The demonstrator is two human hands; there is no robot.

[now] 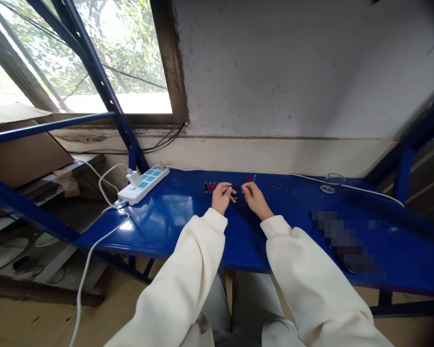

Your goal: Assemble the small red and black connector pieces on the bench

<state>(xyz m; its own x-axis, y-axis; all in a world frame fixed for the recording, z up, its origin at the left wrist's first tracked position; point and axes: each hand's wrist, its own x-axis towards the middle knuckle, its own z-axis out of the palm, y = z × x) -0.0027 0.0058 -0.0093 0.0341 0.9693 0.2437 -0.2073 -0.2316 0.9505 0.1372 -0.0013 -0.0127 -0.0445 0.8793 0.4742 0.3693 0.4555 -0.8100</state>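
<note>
At the far left, a window (75, 58) is seen, with green leaves behind blue frame bars. Below it, a white cable (81, 284) is trailed from the floor up onto the blue table (173, 226). There a white power strip (143, 184) with light-blue sockets is laid at an angle near the back-left corner, and a white plug (133, 178) is seated in it.

Further along, a short row of small black and red pieces (210, 187) is stood on the tabletop, just beside the left hand (222, 196). That hand is closed, fingers curled in, and the left end of a thin dark rod (237, 187) is pinched by it. The rod is held level just above the table, near its back edge, and is spanned between both hands. Its right end is gripped by the right hand (255, 198), whose fingers are likewise drawn together on it. Both arms are covered by cream sleeves (188, 274).

Just behind the right hand, a red piece (249, 179) and a slim pale stick (253, 178) are made out; what they are cannot be told. To the right, a line of tiny dark parts (278, 185) is set out, apart from the hands. Farther right still, a clear glass cup (332, 183) is placed near the wall, and a thin white cord (369, 190) is run past it along the table's back.
</note>
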